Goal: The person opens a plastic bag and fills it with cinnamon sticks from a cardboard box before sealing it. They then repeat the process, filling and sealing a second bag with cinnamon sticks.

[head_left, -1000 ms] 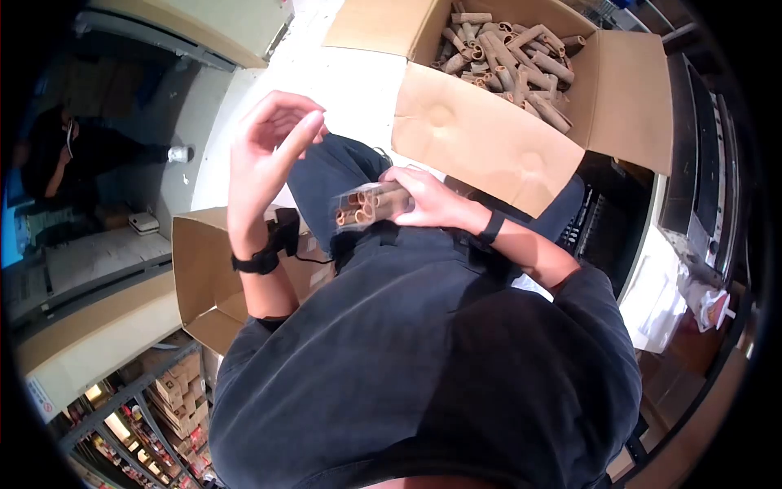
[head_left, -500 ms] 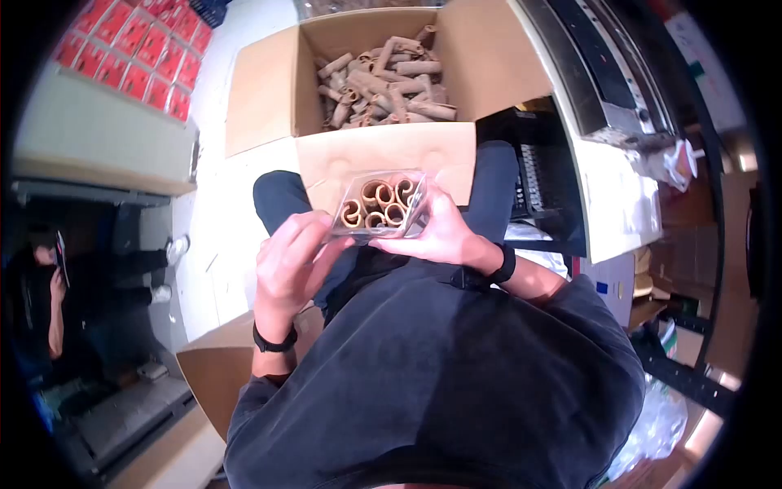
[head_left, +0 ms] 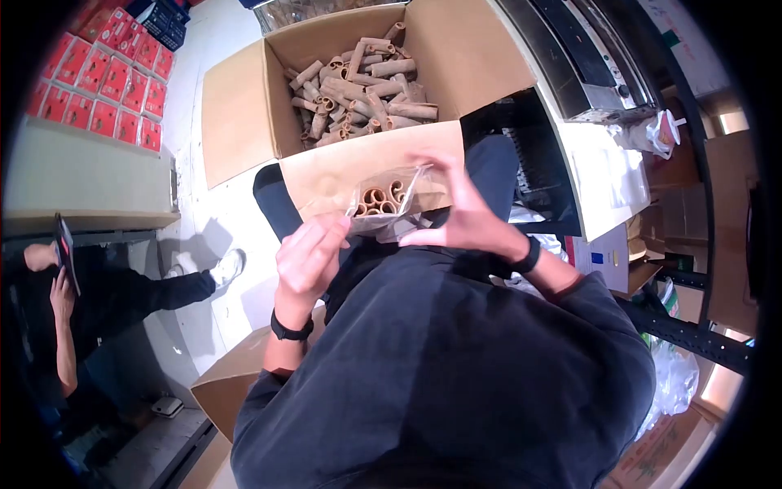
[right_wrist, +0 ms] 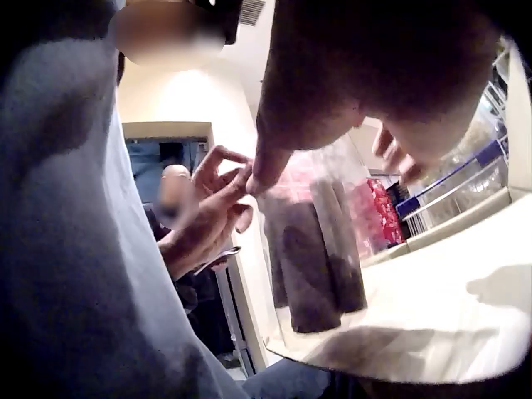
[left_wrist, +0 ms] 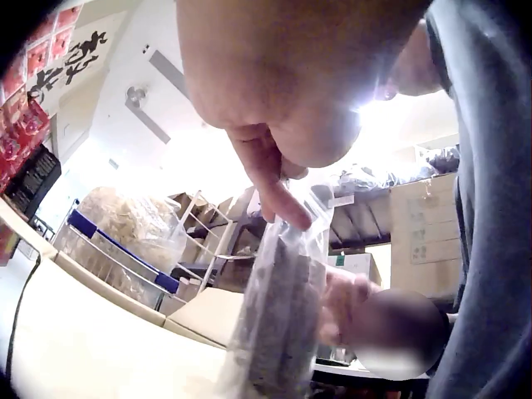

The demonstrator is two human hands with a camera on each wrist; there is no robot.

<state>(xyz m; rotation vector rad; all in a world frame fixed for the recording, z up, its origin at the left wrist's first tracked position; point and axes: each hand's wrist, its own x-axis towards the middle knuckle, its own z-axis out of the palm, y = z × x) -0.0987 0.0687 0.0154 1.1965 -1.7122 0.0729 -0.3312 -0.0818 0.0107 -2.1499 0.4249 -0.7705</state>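
Note:
In the head view a clear plastic bag [head_left: 414, 181] stands open-mouthed over the lap, with several rolled cinnamon sticks [head_left: 376, 200] upright inside. My left hand [head_left: 308, 257] pinches the bag's near left rim between thumb and fingertips. On the other side my right hand [head_left: 468, 216] is spread in a wide C, index finger along the far rim and thumb low by the bag's near side. The right wrist view shows the sticks [right_wrist: 312, 258] through the film, below my right hand. Beyond the bag, a large cardboard box [head_left: 244, 122] holds loose cinnamon sticks [head_left: 358, 85].
One box flap [head_left: 326, 175] reaches toward my lap. Another cardboard box [head_left: 232, 379] stands by my left elbow. A dark metal appliance [head_left: 562, 61] is at the right, and red packets [head_left: 102, 85] are stacked at far left. A person [head_left: 106, 301] holding a dark flat object is on the left.
My left hand was raised away from the bag and has come down to its rim. My right hand gripped the bag from the side and has spread wider. The view has turned toward the box.

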